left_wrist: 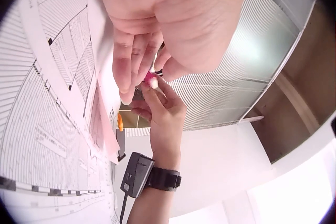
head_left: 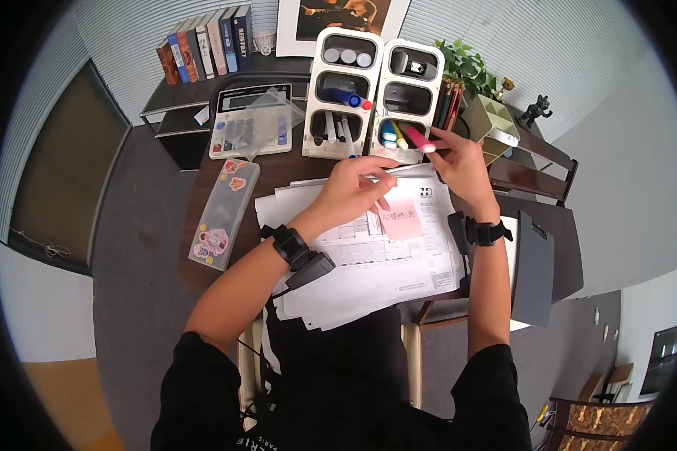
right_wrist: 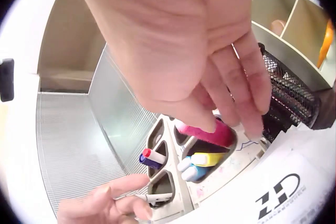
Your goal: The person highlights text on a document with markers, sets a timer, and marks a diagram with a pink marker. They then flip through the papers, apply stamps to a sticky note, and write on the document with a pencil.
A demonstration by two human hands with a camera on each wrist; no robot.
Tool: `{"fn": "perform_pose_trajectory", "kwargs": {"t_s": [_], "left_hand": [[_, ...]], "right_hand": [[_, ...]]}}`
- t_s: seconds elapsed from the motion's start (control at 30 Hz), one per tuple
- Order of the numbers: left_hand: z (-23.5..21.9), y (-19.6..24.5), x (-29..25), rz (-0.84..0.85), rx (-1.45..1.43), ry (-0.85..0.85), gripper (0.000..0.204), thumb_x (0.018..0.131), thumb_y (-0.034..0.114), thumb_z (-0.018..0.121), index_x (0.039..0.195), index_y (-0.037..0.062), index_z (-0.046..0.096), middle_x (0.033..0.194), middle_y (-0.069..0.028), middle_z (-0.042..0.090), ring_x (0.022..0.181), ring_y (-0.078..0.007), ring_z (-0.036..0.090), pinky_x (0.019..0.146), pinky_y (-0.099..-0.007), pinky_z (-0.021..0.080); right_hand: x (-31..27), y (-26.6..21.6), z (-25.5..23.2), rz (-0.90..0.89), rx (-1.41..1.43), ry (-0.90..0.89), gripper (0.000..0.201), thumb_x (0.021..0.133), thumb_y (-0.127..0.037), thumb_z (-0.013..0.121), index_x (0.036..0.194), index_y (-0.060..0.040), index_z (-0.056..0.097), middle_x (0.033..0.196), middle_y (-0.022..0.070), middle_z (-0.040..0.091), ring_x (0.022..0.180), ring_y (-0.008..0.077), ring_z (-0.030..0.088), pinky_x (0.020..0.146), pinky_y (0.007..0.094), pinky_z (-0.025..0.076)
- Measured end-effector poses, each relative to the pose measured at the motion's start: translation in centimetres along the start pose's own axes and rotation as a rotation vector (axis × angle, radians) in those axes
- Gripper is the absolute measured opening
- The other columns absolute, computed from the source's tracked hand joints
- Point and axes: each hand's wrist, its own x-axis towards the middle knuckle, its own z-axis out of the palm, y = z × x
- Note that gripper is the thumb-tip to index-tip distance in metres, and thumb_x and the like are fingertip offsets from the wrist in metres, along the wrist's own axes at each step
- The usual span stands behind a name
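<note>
My right hand (head_left: 462,167) pinches a pink highlighter (head_left: 418,139) between thumb and fingers, over the lower compartment of the right-hand white pen organizer (head_left: 405,156). Part of the highlighter is hidden behind the thumb in the right wrist view. In that same compartment stand a yellow highlighter (right_wrist: 207,159) and blue highlighters (right_wrist: 193,173). My left hand (head_left: 352,189) hovers over the printed drawings (head_left: 353,282), its fingers loosely bent with nothing between them. Just below its fingertips, a pink sticky note (head_left: 403,222) with handwriting lies on the top sheet.
The left-hand organizer (head_left: 309,105) holds white pens and blue and red markers. A calculator (head_left: 222,100) and a stickered pencil case (head_left: 226,218) lie to the left. A mesh pen holder (right_wrist: 294,85), a compartment box (head_left: 496,124) and a dark folder (head_left: 535,274) are on the right.
</note>
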Motion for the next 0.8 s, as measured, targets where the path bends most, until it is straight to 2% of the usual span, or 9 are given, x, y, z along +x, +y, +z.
{"fn": "perform_pose_trajectory", "kwargs": {"t_s": [0.07,0.1,0.23,0.3,0.4,0.43,0.53,0.57,0.8], "left_hand": [[0.2,0.1,-0.1,-0.018,-0.014,0.006,0.034,0.100,0.010,0.062,0.131,-0.0040,0.057,0.104,-0.0140,0.071,0.077,-0.0172,0.074,0.056,-0.0238,0.055],[0.1,0.1,-0.1,-0.035,-0.028,0.013,0.034,0.100,0.010,0.062,0.130,-0.0037,0.058,0.103,-0.0137,0.071,0.077,-0.0172,0.074,0.056,-0.0236,0.055],[0.1,-0.1,-0.1,-0.012,-0.015,0.007,0.033,0.099,0.008,0.062,0.130,-0.0035,0.058,0.103,-0.0132,0.071,0.077,-0.0176,0.074,0.055,-0.0235,0.055],[0.2,-0.2,0.0,-0.019,0.007,-0.011,0.033,0.099,0.006,0.061,0.130,-0.0040,0.058,0.101,-0.0131,0.071,0.075,-0.0179,0.074,0.055,-0.0237,0.056],[0.2,-0.5,0.1,-0.054,-0.023,-0.017,0.032,0.098,0.004,0.060,0.129,-0.0048,0.058,0.099,-0.0133,0.071,0.073,-0.0184,0.074,0.055,-0.0241,0.056],[0.2,-0.7,0.2,-0.050,-0.019,-0.018,0.032,0.098,0.004,0.060,0.129,-0.0048,0.058,0.099,-0.0133,0.071,0.073,-0.0184,0.074,0.055,-0.0241,0.056],[0.1,-0.6,0.1,-0.059,-0.003,-0.016,0.031,0.098,0.003,0.060,0.128,-0.0056,0.059,0.097,-0.0134,0.071,0.072,-0.0182,0.074,0.055,-0.0245,0.057],[0.0,-0.4,0.1,-0.071,0.005,-0.014,0.030,0.098,0.003,0.060,0.126,-0.0058,0.060,0.097,-0.0132,0.071,0.072,-0.0181,0.074,0.054,-0.0247,0.057],[-0.1,-0.6,0.2,-0.052,-0.001,-0.002,0.026,0.099,0.004,0.059,0.122,-0.0065,0.063,0.091,-0.0119,0.070,0.068,-0.0177,0.073,0.054,-0.0255,0.057]], "right_hand": [[0.1,-0.5,0.0,-0.123,-0.251,0.061,0.033,0.084,-0.010,0.075,0.115,-0.0007,0.071,0.082,0.0128,0.074,0.059,0.0220,0.066,0.059,0.0341,0.053],[0.1,-0.9,0.2,-0.109,-0.247,0.126,0.034,0.081,-0.010,0.076,0.114,-0.0024,0.072,0.078,0.0117,0.073,0.059,0.0284,0.065,0.061,0.0377,0.053],[0.3,-2.3,0.5,-0.072,-0.240,0.114,0.032,0.080,-0.010,0.076,0.112,-0.0033,0.072,0.078,0.0118,0.072,0.064,0.0294,0.066,0.064,0.0385,0.053],[0.7,-2.6,1.0,-0.304,-0.297,0.018,0.033,0.080,-0.015,0.079,0.110,-0.0044,0.073,0.084,0.0119,0.069,0.071,0.0309,0.068,0.066,0.0395,0.054],[1.5,-3.1,2.9,-0.393,-0.410,0.004,0.034,0.079,-0.021,0.081,0.107,-0.0037,0.073,0.090,0.0126,0.066,0.077,0.0325,0.069,0.067,0.0411,0.055],[1.8,-3.6,3.3,-0.365,-0.481,-0.014,0.033,0.078,-0.026,0.081,0.100,-0.0031,0.074,0.092,0.0135,0.064,0.078,0.0339,0.069,0.068,0.0424,0.056],[2.8,-3.2,5.0,-0.366,-0.637,-0.051,0.030,0.079,-0.028,0.080,0.094,-0.0028,0.074,0.091,0.0155,0.064,0.076,0.0345,0.069,0.066,0.0433,0.055],[2.8,-2.9,5.3,-0.373,-0.642,-0.034,0.028,0.079,-0.028,0.080,0.089,-0.0033,0.073,0.089,0.0162,0.065,0.074,0.0349,0.069,0.065,0.0437,0.055],[1.9,-4.0,4.5,-0.389,-0.496,0.062,0.022,0.081,-0.025,0.079,0.088,-0.0040,0.075,0.079,0.0134,0.064,0.070,0.0333,0.068,0.060,0.0425,0.052]]}}
